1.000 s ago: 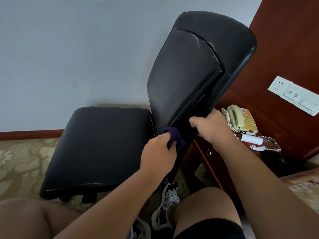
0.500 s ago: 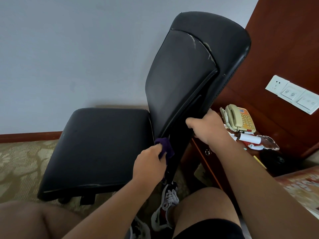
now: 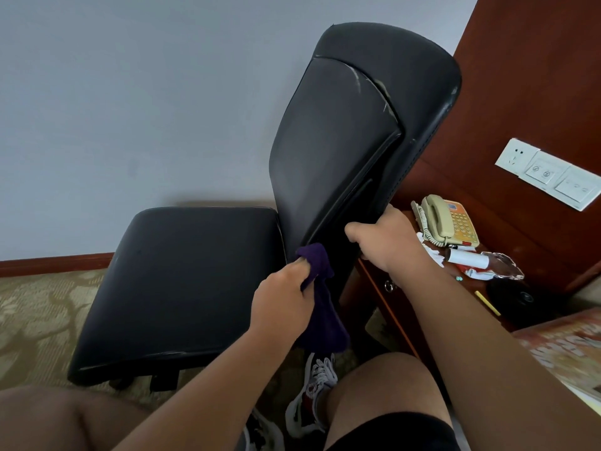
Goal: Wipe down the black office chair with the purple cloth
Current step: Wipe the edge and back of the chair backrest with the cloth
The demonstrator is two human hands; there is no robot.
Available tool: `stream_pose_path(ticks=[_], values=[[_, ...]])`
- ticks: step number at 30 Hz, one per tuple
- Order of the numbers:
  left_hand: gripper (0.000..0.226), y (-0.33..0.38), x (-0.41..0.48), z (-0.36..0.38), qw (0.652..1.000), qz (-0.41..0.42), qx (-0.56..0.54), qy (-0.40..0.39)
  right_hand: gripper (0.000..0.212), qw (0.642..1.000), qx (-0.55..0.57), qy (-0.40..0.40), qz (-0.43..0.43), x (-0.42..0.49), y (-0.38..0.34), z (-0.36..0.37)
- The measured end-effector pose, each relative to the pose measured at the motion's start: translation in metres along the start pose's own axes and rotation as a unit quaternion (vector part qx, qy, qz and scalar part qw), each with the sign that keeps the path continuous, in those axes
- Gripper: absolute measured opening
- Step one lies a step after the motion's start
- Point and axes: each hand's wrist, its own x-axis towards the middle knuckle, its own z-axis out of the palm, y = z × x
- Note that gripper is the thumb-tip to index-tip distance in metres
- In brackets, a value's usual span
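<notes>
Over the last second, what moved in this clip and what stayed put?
The left hand slid the purple cloth down the lower edge of the chair backrest toward the seat joint, and more of the cloth now hangs loose below the fist. The grip on the cloth did not change. The right hand kept holding the backrest's lower edge. The seat and the telephone did not move.

A hotel room is suggested. A beige corded telephone is set on a reddish wooden bedside cabinet. Above the telephone, a white socket-and-switch panel is mounted on dark wood wall panelling. Patterned carpet is laid left of the cabinet, and patterned bedding is seen right of it.
</notes>
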Motion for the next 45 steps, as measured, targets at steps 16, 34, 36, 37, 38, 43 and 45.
stream_pose_path(ticks=[16, 34, 36, 37, 38, 43, 45], values=[[0.028, 0.033, 0.033, -0.021, 0.992, 0.003, 0.123, -0.030, 0.022, 1.000, -0.017, -0.003, -0.012, -0.006, -0.004, 0.000], [0.039, 0.048, 0.034, -0.027, 0.997, -0.058, 0.003, -0.055, 0.020, 1.000, -0.010, 0.007, -0.024, -0.015, -0.007, 0.003], [0.041, 0.054, 0.040, -0.032, 0.999, -0.041, 0.009, -0.034, 0.020, 1.000, -0.013, 0.007, -0.025, -0.014, -0.006, 0.002], [0.041, 0.053, 0.041, -0.032, 0.999, -0.038, 0.016, -0.035, 0.020, 1.000, -0.014, 0.008, -0.024, -0.013, -0.006, 0.003], [0.039, 0.050, 0.039, -0.032, 0.998, -0.035, 0.024, -0.039, 0.021, 1.000, -0.014, 0.009, -0.023, -0.013, -0.005, 0.003], [0.033, 0.014, 0.018, -0.013, 0.985, -0.071, 0.104, -0.114, 0.026, 1.000, -0.008, 0.011, -0.017, -0.014, -0.005, 0.004], [0.022, -0.003, 0.007, -0.002, 0.971, -0.125, 0.121, -0.164, 0.025, 1.000, -0.009, 0.006, -0.013, -0.013, -0.006, 0.003]])
